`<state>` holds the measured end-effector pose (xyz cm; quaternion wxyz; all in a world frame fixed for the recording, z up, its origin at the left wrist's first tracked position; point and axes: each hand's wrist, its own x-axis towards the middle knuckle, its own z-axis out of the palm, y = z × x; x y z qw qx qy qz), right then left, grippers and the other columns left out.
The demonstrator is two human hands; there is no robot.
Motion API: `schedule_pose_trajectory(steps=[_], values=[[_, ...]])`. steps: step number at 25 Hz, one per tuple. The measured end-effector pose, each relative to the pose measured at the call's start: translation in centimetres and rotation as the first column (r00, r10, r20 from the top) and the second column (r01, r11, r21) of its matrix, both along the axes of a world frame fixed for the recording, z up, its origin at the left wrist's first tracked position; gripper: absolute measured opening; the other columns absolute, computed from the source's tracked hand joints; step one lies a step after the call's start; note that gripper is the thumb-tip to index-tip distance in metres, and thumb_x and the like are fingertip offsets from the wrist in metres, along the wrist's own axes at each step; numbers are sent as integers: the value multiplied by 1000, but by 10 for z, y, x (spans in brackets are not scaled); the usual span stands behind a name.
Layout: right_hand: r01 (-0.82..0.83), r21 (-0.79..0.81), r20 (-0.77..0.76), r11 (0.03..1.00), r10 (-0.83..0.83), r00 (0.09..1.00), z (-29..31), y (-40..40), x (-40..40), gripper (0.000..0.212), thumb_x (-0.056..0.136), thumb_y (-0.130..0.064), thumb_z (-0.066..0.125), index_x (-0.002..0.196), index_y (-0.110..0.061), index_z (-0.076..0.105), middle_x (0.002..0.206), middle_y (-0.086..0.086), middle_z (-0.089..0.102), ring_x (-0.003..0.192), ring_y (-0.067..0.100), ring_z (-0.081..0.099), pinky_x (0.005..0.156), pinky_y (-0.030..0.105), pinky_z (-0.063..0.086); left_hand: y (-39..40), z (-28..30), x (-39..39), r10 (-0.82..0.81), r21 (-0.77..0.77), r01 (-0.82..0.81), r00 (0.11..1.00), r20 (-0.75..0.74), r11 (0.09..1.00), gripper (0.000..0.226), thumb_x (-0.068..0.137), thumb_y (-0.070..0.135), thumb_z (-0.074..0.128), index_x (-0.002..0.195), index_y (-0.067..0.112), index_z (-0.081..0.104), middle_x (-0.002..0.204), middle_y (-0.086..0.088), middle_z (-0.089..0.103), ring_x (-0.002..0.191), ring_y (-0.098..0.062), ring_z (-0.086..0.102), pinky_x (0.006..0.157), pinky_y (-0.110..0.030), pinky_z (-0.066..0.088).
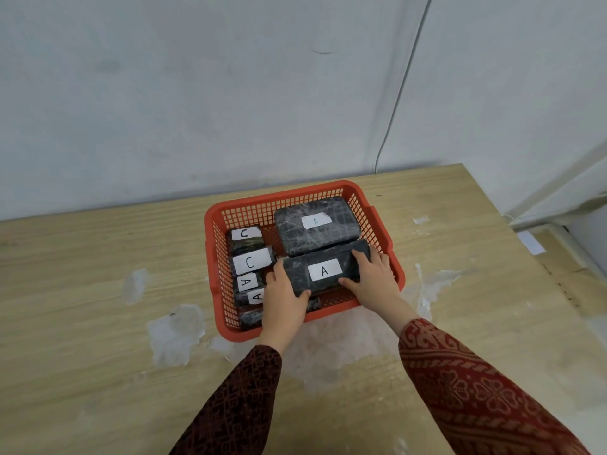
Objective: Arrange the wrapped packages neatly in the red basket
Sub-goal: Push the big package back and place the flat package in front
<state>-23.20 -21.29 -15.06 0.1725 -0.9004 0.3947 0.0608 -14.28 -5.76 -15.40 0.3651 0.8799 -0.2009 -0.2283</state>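
Package (323,270) between both hands, gripped.

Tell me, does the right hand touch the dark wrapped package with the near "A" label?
Touching. In the head view, the right hand wraps fingers over the dark wrapped package at its right end, without visible gap.

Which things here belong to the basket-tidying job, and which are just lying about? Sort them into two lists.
Job:
red basket
big package labelled A, held by left hand and right hand
second big A package behind it
small packages labelled C and A in the basket's left side

Lying about:
wooden table
white paper scraps
wall cable
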Motion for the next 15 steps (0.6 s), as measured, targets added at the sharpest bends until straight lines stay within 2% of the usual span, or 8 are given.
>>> schedule_pose_trajectory(steps=[4,7,9,11,13,15], values=[[-48,36,19,998,48,999,-3,1,-3,63,91,-47,50,144,-18,33,159,14,14,146,31,11,116,44,22,-1,0,2,-24,74,22,999,25,997,64,87,22,67,143,11,37,135,-16,48,121,-30,50,98,-35,42],[-123,40,24,992,122,992,-3,1,-6,58,96,-50,37,143,-17,37,159,12,15,148,27,5,119,42,14,-5,2,5,-25,126,22,999,21,992,61,87,22,66,142,10,40,136,-17,47,122,-32,50,98,-36,43],[-156,-19,106,988,157,982,-2,3,-11,50,97,-46,36,134,-15,49,154,12,31,145,26,18,116,41,20,-8,4,10,-41,160,37,999,19,986,60,86,21,68,139,10,42,134,-16,47,119,-33,52,94,-36,44],[-158,-57,169,986,166,972,-2,4,-15,43,98,-41,38,124,-14,59,138,9,50,131,23,38,108,35,32,-9,6,14,-75,193,69,997,21,979,59,85,21,69,137,11,43,132,-16,48,116,-33,53,88,-37,47],[-181,-30,145,983,183,972,-2,3,-14,42,98,-39,38,119,-12,63,130,8,58,121,24,48,103,35,37,-6,8,12,-100,216,84,993,63,973,56,86,23,68,135,11,45,130,-15,48,113,-32,55,85,-37,48],[-222,0,90,975,222,971,-1,0,-10,45,99,-40,37,115,-11,66,127,11,61,118,27,52,100,37,40,-2,9,6,-119,217,78,976,181,973,47,90,27,60,132,9,49,130,-12,49,111,-29,56,84,-35,49]])
